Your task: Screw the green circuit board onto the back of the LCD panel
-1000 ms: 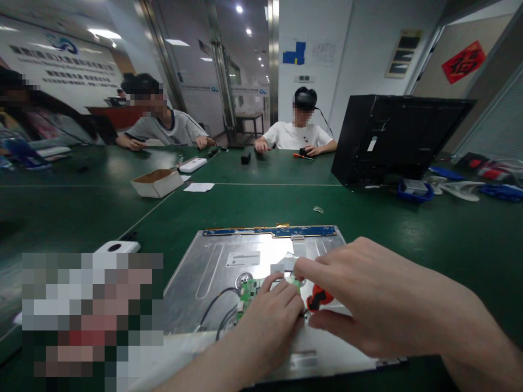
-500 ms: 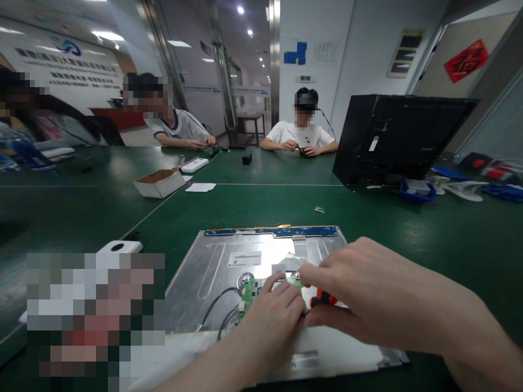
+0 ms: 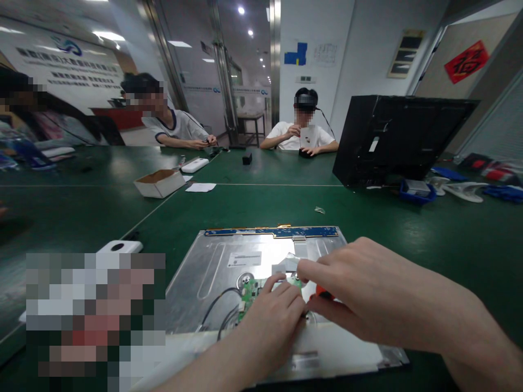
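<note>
A bare metal display panel [image 3: 212, 272] lies face down on the green table, a blue circuit strip [image 3: 272, 232] along its far edge. A small green circuit board [image 3: 250, 289] with black wires [image 3: 216, 313] sits on it. My left hand [image 3: 272, 321] rests fingers-down on that board. My right hand [image 3: 368, 296] is curled over a red-and-black handled tool [image 3: 322, 294], most of it hidden under the fingers, right beside my left fingertips. A white ribbon cable [image 3: 288, 265] lies just beyond both hands.
A black monitor shell [image 3: 392, 139] stands at back right beside a blue tray [image 3: 414, 191]. An open cardboard box [image 3: 158, 182] and paper [image 3: 199, 187] lie at mid left, a white device [image 3: 118, 247] near left. Two people sit across the table.
My right hand has shifted slightly, covering more of the red tool. The person opposite has raised a hand with a small object toward the face. My left hand stays put.
</note>
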`<action>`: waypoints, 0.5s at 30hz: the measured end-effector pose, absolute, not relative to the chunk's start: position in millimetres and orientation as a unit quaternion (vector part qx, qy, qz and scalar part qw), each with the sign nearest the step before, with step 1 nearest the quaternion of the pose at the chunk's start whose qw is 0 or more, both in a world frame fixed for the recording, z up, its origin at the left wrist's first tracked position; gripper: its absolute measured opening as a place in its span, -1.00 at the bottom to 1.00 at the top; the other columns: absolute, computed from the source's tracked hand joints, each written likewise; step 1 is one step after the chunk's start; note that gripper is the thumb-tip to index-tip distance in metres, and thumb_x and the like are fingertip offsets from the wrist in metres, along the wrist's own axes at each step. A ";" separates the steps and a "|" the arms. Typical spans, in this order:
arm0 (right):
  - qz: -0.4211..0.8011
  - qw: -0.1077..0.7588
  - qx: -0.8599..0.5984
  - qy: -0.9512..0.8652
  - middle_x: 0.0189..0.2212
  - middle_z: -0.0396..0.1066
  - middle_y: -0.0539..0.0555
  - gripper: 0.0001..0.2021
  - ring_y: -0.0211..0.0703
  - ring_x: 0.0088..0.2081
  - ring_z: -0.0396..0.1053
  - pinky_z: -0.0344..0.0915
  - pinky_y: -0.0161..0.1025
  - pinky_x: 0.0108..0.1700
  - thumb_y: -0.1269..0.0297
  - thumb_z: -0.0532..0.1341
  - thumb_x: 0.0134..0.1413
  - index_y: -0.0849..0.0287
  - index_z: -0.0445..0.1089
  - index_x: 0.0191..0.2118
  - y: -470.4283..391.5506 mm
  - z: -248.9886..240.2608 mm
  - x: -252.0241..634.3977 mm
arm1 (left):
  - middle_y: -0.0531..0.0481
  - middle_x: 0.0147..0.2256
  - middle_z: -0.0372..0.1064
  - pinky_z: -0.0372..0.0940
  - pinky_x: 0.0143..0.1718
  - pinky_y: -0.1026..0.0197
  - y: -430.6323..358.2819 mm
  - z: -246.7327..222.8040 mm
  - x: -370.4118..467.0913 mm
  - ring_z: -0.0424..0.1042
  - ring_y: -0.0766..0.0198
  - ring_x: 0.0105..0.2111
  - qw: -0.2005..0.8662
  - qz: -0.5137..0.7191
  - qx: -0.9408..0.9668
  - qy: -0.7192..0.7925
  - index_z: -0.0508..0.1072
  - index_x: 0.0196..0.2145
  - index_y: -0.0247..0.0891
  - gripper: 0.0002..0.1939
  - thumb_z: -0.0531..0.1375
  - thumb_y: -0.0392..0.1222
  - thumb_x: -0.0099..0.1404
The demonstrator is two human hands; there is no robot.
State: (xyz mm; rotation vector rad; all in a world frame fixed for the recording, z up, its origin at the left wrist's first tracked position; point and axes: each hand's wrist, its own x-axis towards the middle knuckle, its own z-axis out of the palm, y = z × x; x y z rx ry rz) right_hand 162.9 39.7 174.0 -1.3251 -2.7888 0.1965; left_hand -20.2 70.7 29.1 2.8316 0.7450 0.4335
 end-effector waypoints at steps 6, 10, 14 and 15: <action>0.093 0.026 -0.422 -0.902 -0.34 0.45 -0.04 -0.89 -0.20 -0.39 0.36 0.08 -0.26 -0.44 0.36 0.18 0.17 0.09 0.27 -0.18 37.6 175.7 162.0 | -0.09 -0.14 0.47 0.00 0.22 -0.08 69.8 30.9 -21.1 0.37 0.08 0.00 0.097 0.139 0.954 0.245 0.41 -0.10 -0.23 -0.83 0.08 -0.29 0.38; 0.069 0.024 -0.437 -0.897 -0.40 0.45 -0.04 -0.92 -0.17 -0.43 0.37 0.02 -0.25 -0.47 0.25 0.17 0.21 0.07 0.29 -0.19 40.1 174.1 162.3 | -0.08 -0.17 0.47 0.03 0.19 -0.08 71.4 28.4 -21.3 0.38 0.07 -0.02 0.103 0.137 0.954 0.247 0.41 -0.14 -0.23 -0.83 0.09 -0.33 0.33; 0.051 0.025 -0.438 -0.897 -0.44 0.43 -0.04 -0.97 -0.19 -0.48 0.33 -0.02 -0.25 -0.49 0.30 0.12 0.23 0.09 0.29 -0.22 40.9 173.9 162.0 | -0.07 -0.21 0.47 0.07 0.17 -0.07 72.8 25.6 -21.0 0.40 0.09 -0.05 0.091 0.146 0.954 0.244 0.42 -0.21 -0.24 -0.86 0.07 -0.32 0.37; 0.054 0.026 -0.435 -0.899 -0.43 0.44 -0.04 -0.96 -0.19 -0.47 0.34 -0.01 -0.25 -0.49 0.33 0.12 0.22 0.09 0.28 -0.21 40.2 174.7 161.7 | -0.07 -0.20 0.47 0.05 0.18 -0.07 72.8 25.2 -21.0 0.40 0.09 -0.05 0.090 0.148 0.954 0.245 0.42 -0.21 -0.24 -0.87 0.08 -0.31 0.37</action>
